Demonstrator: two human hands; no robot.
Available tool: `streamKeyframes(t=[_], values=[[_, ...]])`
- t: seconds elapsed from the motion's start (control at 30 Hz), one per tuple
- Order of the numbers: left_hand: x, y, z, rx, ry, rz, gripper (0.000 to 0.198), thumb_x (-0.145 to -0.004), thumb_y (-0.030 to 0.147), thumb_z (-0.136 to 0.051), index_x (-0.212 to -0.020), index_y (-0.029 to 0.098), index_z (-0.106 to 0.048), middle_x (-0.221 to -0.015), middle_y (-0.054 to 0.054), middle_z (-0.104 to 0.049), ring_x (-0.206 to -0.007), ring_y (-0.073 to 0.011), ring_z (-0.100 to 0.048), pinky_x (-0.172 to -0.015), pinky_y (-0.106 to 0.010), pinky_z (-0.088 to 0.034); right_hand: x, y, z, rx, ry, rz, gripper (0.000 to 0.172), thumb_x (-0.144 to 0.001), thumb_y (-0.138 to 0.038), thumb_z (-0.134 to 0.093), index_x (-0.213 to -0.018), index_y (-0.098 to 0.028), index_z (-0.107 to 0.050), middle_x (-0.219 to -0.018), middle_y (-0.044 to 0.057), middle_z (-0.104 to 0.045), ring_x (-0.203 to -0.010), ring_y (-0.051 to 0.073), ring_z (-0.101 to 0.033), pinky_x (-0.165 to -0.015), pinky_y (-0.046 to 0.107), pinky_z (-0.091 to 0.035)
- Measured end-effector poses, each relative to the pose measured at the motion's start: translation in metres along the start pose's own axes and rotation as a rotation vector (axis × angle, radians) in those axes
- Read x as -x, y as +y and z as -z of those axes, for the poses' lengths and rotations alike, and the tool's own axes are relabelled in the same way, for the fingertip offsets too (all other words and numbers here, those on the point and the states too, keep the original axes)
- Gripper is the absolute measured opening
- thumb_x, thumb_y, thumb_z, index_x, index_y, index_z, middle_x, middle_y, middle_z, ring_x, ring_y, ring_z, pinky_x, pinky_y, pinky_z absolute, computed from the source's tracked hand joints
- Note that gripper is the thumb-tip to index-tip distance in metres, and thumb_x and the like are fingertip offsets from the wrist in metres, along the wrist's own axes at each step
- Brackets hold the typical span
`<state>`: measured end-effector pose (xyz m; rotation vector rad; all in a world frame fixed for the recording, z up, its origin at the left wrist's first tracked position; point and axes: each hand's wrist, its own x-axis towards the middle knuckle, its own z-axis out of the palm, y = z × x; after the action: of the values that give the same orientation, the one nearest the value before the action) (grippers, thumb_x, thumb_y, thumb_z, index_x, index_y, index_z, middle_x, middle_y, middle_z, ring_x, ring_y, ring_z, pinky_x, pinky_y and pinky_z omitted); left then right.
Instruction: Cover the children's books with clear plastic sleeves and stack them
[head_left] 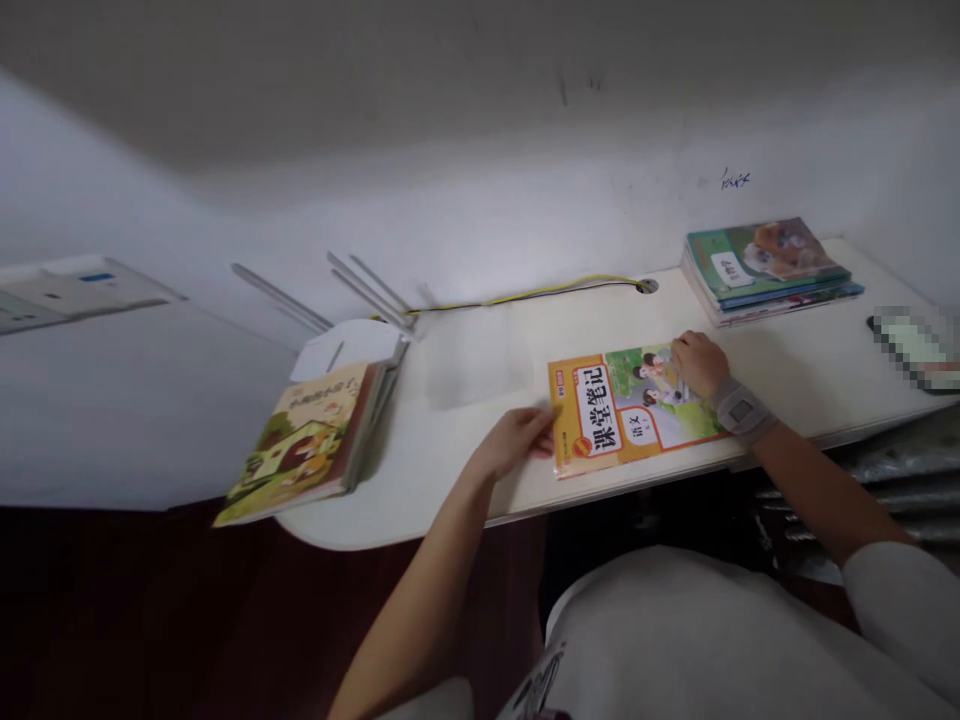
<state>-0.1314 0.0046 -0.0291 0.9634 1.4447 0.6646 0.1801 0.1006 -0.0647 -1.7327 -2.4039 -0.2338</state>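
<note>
An orange-and-green workbook [607, 415] with large Chinese characters lies cover up along the front edge of the white desk [465, 440]. My left hand [519, 438] is closed at its left edge, with the thumb near the cover and the fingers partly hidden. At the far right corner, my right hand [701, 365] grips the book with bent fingers; a grey band circles that wrist. Behind my right hand sits a stack of books [772, 262], its top one green. To the left, another pile of books [304, 440] has a yellow illustrated cover.
A white router [349, 345] with several antennas stands against the wall behind the left pile. A yellow and black cable [540, 292] runs along the wall into a round desk hole [646, 287]. The phone [915, 345] lies at the right end. Wall sockets [75, 290] are at far left.
</note>
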Motion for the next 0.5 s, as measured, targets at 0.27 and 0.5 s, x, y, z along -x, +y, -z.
streamKeyframes(t=[0.27, 0.5], values=[[0.097, -0.081, -0.022, -0.107, -0.260, 0.212, 0.070, -0.068, 0.080, -0.052, -0.073, 0.012, -0.066, -0.063, -0.009, -0.069, -0.055, -0.0176, -0.065, -0.052, -0.027, -0.050, 0.029, -0.008, 0.010, -0.119, 0.028, 0.175, 0.021, -0.092, -0.018, -0.045, -0.093, -0.013, -0.065, -0.097, 0.013, -0.062, -0.096, 0.023, -0.051, -0.085, 0.032, -0.038], [0.100, -0.101, -0.081, 0.511, 0.055, -0.005, 0.051, -0.063, 0.054, -0.076, -0.102, 0.022, -0.067, -0.093, -0.007, -0.075, -0.084, -0.0238, -0.071, -0.071, -0.033, -0.056, 0.048, -0.013, 0.011, -0.230, 0.028, 0.220, 0.025, -0.092, -0.021, -0.043, -0.099, -0.013, -0.066, -0.100, 0.012, -0.061, -0.099, 0.023, -0.050, -0.091, 0.033, -0.038]])
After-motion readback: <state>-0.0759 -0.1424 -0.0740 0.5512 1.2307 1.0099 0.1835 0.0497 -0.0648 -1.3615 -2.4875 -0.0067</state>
